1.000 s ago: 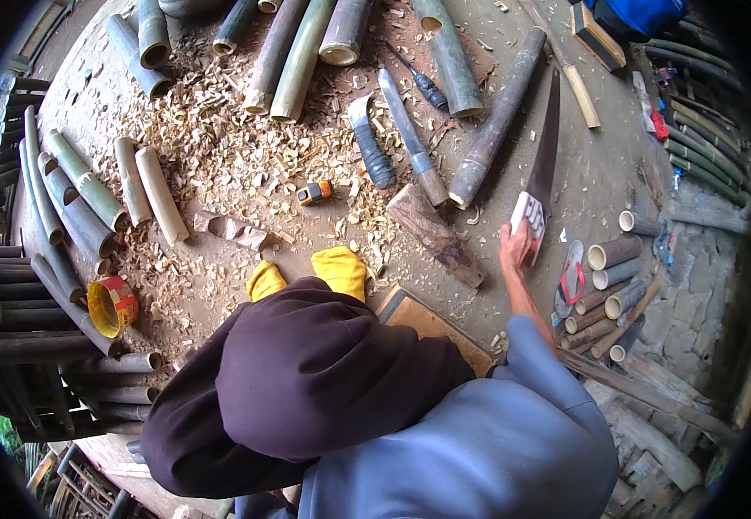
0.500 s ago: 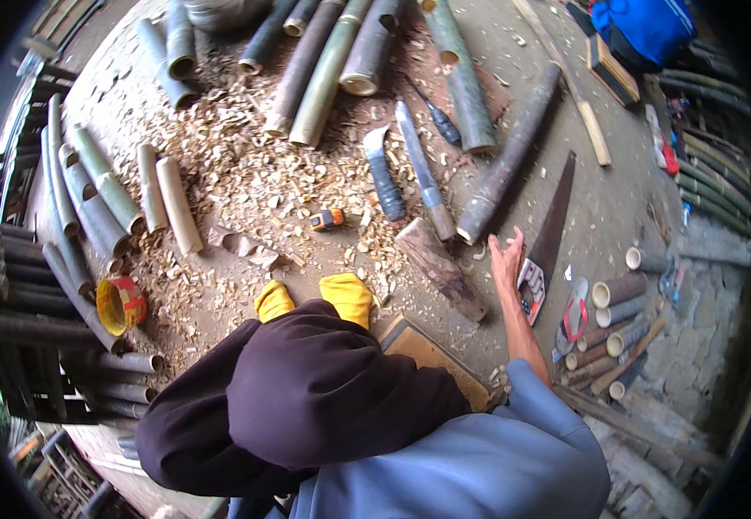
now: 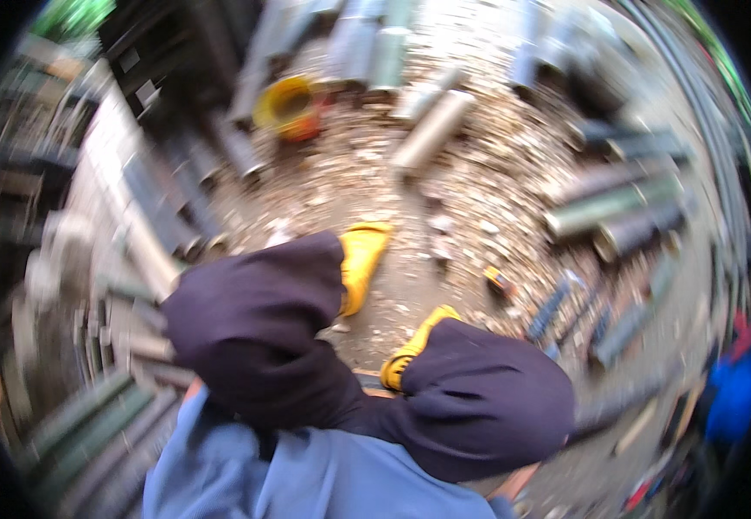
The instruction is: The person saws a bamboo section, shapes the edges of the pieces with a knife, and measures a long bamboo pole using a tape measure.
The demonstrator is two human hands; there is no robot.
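Note:
Neither of my hands shows. At my left side a small bit of skin [image 3: 192, 391] peeks out between the blue sleeve and my dark trouser leg [image 3: 254, 320]. Part of my right forearm [image 3: 515, 481] appears below the right knee, its hand hidden. Motion smears the picture. Between my yellow-covered feet, the left foot [image 3: 363, 266] and right foot [image 3: 417, 346], lies bare floor with shavings. An orange and black tape measure [image 3: 500, 284] rests on the wood chips ahead to the right. Two pale bamboo pieces [image 3: 434, 134] lie farther ahead.
A yellow and red open round container [image 3: 291, 111] stands ahead left, near upright-looking bamboo tubes [image 3: 354, 48]. More bamboo tubes [image 3: 613, 208] lie at right, with blurred blades [image 3: 548, 311] nearby. Long bamboo poles [image 3: 90, 424] fill the lower left. A blue bag [image 3: 736, 394] is far right.
My view has swung to the left, so the chips, bamboo and tape measure sit farther right. My right hand, open beside the saw before, has left the view. My knees are now spread apart.

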